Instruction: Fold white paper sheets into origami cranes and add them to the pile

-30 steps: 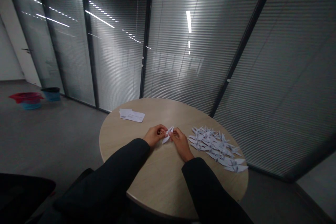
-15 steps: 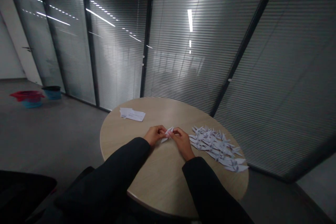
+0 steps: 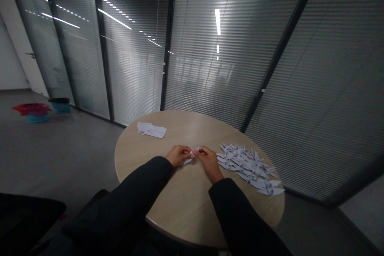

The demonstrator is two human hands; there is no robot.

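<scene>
Grip of left hand (image 3: 179, 155) and right hand (image 3: 210, 163) is pinched closed on folded paper (image 3: 187, 161) over surface (image 3: 183, 208); uneven pressure could skew it or tear it.

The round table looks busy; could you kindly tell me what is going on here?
A person has both hands on one piece: the left hand and the right hand pinch a small folded white paper over the round table. Their fingers hide much of it. Many folded paper pieces lie clustered toward the table's right edge, and some flat paper slips overlap near the far left edge.
</scene>
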